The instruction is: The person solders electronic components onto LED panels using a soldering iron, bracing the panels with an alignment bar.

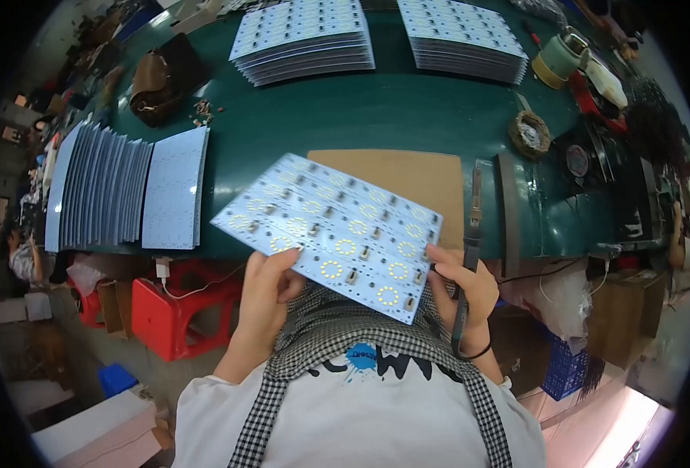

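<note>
Tilted in front of me is a white LED circuit board panel [345,226], covered with rings of small yellow LEDs and dark components. My left hand [265,285] is closed on its lower left edge, thumb on the top face. At the right edge, my right hand [466,285] grips the panel near its corner; some of its fingers are hidden beneath. Under the raised panel, a sheet of brown cardboard [431,175] lies on the green table [283,117]. A dark strap-like strip [476,199] runs off the table's front edge beside my right hand.
Two stacks of similar panels, one far left of centre [306,58] and one far right [470,54], stand at the back. More panels [107,187] stand on edge at left, near a brown bag [162,82]. A tape roll [530,134] and dark bar [509,203] lie right. Below is a red stool [158,316].
</note>
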Demonstrator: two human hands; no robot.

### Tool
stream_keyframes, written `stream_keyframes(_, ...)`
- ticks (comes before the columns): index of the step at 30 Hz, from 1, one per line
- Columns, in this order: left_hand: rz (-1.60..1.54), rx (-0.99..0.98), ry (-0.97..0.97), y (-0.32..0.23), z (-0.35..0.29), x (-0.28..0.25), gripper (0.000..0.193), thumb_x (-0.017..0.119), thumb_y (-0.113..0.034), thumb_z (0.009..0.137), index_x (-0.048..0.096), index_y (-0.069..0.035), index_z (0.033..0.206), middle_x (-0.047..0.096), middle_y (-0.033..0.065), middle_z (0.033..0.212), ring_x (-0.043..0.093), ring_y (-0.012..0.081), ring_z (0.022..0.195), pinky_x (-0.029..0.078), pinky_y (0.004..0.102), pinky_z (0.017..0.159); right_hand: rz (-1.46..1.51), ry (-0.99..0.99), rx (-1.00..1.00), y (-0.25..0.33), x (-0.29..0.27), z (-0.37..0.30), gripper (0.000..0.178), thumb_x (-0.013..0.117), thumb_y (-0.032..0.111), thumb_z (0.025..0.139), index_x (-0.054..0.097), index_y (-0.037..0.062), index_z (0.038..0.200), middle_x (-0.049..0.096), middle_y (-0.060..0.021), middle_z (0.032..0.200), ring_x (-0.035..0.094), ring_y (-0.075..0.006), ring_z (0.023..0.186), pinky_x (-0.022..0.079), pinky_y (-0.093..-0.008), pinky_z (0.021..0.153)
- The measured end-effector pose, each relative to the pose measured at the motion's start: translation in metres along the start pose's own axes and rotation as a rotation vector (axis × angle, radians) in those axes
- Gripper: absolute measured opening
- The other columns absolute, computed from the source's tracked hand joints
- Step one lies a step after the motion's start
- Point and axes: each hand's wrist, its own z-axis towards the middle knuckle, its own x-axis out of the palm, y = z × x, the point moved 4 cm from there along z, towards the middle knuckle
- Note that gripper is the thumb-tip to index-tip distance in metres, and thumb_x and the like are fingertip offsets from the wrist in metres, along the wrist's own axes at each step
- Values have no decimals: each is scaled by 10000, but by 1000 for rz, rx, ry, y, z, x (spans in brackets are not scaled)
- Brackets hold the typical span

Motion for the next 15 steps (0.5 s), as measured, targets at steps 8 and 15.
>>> stream_keyframes(8, 1404, 1333, -157, -51, 15, 56, 450, 586, -51, 760, 592, -8, 1208, 628, 167, 1172, 571, 168, 594, 457, 247, 512, 239, -303, 381, -28, -34, -4, 272, 580, -25, 866, 483, 8, 1118, 550, -283, 1247, 660, -236, 974, 515, -263, 770)
stream_keyframes(15, 1903, 1503, 157, 12, 43, 87, 481, 568, -148, 783, 595, -144, 1263, 614, 139, 1233, 424, 62, 460, 367, 184, 426, 151, -289, 495, -41, -35, -8, 261, 568, 9, 885, 469, 22, 1127, 541, -266, 1267, 632, -264, 1050, 508, -295, 822)
